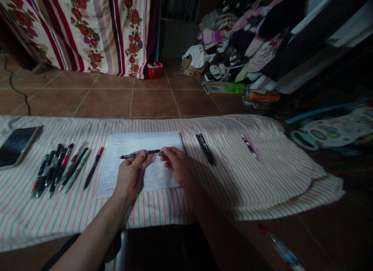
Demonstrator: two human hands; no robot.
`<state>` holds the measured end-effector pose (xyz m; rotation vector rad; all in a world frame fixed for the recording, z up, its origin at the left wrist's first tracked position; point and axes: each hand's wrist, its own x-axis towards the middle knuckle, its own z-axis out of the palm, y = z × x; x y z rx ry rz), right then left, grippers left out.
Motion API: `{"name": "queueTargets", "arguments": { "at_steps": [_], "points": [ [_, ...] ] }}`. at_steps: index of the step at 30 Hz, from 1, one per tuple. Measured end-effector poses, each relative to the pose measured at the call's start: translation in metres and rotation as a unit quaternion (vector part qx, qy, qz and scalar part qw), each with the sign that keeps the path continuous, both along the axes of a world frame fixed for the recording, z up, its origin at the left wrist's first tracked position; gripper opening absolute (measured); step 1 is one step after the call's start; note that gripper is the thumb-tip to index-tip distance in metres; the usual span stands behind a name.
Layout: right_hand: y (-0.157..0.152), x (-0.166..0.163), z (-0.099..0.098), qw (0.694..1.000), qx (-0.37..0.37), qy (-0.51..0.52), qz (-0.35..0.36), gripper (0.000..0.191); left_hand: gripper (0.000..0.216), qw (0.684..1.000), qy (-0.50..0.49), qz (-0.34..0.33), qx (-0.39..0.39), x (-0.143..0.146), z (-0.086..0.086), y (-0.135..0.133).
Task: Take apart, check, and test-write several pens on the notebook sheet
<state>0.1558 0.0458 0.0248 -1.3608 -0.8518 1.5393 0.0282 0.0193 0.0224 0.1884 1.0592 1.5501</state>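
My left hand pinches a black and purple pen between thumb and fingers, holding it almost level above a spiral notebook. At the pen's right end, the thumb and forefinger of my right hand close on its tip. Whether a small part sits between those fingertips is hidden. The notebook lies open, its page covered with faint writing and its spiral along the right side. Just right of it lies a black pen. Left of it rests a single dark pen with a reddish end.
Several pens lie bunched at the left beside a phone. A pink and black pen-like item lies at the right on the striped cloth. A plastic bottle is on the floor; clothes are piled beyond.
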Motion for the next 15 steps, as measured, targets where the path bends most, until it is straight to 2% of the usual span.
{"name": "queueTargets", "arguments": {
  "at_steps": [15],
  "points": [
    [0.0055, 0.0085, -0.0067, 1.0, 0.004, 0.005, -0.018, 0.027, 0.016, 0.999, -0.006, 0.017, -0.032, -0.0006, 0.0065, 0.0006]
  ]
}}
